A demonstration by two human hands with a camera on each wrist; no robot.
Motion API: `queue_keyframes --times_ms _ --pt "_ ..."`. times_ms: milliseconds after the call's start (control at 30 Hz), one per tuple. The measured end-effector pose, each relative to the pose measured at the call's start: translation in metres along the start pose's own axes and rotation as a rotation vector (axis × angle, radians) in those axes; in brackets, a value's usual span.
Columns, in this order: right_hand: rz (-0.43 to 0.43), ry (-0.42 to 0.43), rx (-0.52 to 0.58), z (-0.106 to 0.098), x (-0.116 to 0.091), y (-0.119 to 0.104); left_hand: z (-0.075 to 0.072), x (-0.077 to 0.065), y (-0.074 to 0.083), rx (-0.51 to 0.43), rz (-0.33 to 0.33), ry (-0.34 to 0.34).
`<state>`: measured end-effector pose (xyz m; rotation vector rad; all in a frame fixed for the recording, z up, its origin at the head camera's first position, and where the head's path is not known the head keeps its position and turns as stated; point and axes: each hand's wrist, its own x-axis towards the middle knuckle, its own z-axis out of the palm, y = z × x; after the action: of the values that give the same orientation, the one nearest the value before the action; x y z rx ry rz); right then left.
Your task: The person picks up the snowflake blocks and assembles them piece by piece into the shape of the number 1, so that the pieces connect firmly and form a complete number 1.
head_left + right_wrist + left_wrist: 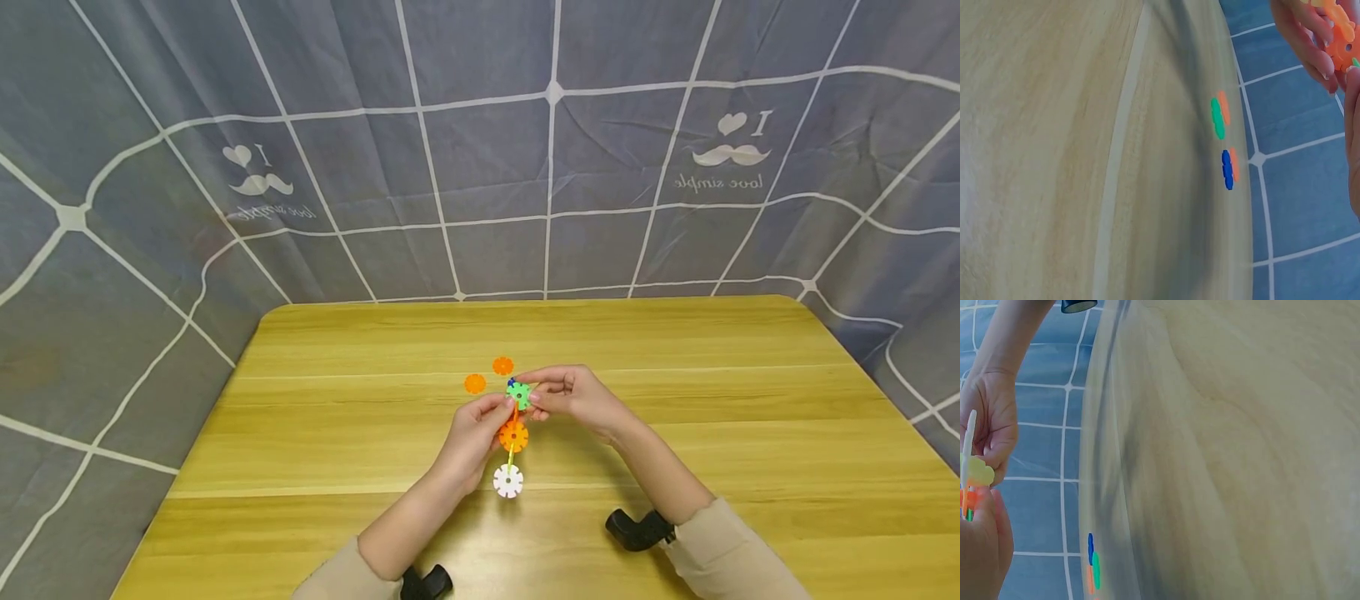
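Note:
Both hands meet over the table around a chain of slotted plastic discs. My left hand (472, 437) pinches the chain near its upper end. My right hand (581, 400) holds the green disc (518, 396) at the top between thumb and fingers. Below it the chain runs through an edge-on orange piece, an orange disc (513, 437), a yellow disc (512, 457) seen edge-on and a white disc (507, 482) at the bottom. In the right wrist view, another orange disc (1340, 51) of the chain shows by the fingertips; how the green one is joined is partly hidden.
Loose on the wooden table (337, 442) lie two orange discs (475, 383), a blue disc (1227, 169) and another green disc (1217, 119). In the head view the hands cover part of these. A grey curtain (495, 167) with white lines hangs behind the table.

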<state>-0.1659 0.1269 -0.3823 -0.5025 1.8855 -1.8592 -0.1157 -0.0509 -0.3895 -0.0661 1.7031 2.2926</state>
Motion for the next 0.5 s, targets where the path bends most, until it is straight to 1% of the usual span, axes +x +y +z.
queue_keyframes --times_ms 200,500 --pt "0.004 -0.026 -0.001 -0.0005 -0.0010 0.0026 0.0001 -0.0005 -0.0012 0.015 -0.022 0.012" --pt "0.017 -0.052 0.001 -0.0057 0.0002 0.0072 -0.0010 -0.0002 -0.0045 0.021 -0.020 0.026"
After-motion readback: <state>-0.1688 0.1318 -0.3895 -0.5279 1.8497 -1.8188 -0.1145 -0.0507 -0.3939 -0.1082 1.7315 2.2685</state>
